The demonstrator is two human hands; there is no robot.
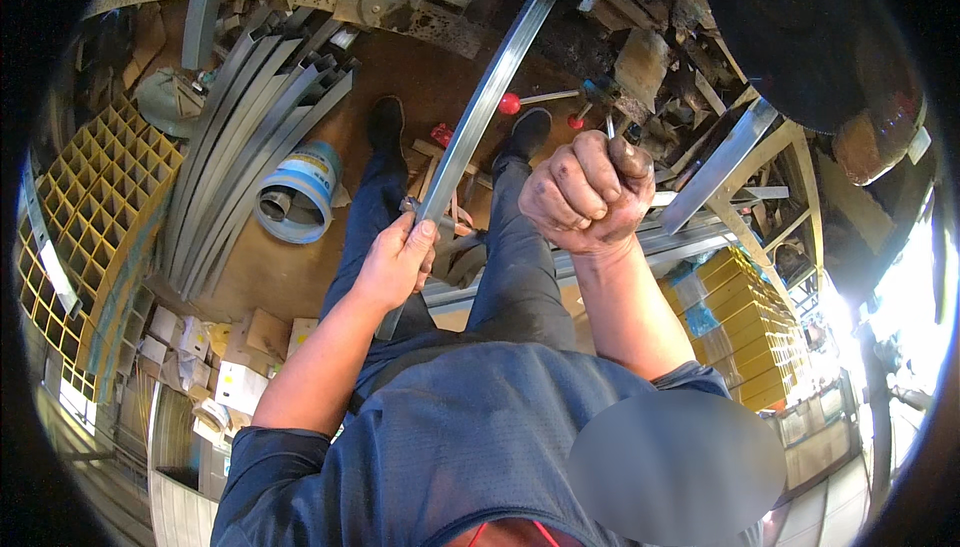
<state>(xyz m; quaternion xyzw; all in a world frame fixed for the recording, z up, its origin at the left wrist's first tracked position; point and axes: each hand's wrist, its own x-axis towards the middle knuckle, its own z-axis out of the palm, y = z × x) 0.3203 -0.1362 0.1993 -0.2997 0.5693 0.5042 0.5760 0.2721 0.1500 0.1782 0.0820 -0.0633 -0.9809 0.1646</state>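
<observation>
My left hand (pixel 398 259) is wrapped round a long, shiny metal bar (pixel 478 127). The bar slants from the hand up to the top of the view, passing over the gap between my feet. My right hand (pixel 588 192), smudged dark, is closed in a fist over my right leg. A short bit of thin shiny metal (pixel 610 127) shows just above the fist; whether the fingers grip it is hidden. Close by on the far side are a lever with a red ball knob (pixel 509 104) and a second red knob (pixel 575 121).
Several long grey metal profiles (pixel 235 127) lie at the left beside a blue and white bucket (pixel 297 197). A yellow grid rack (pixel 95 207) stands further left. Metal scraps (pixel 640 72) crowd the far right. A flat metal bar (pixel 718 167) juts near my right hand.
</observation>
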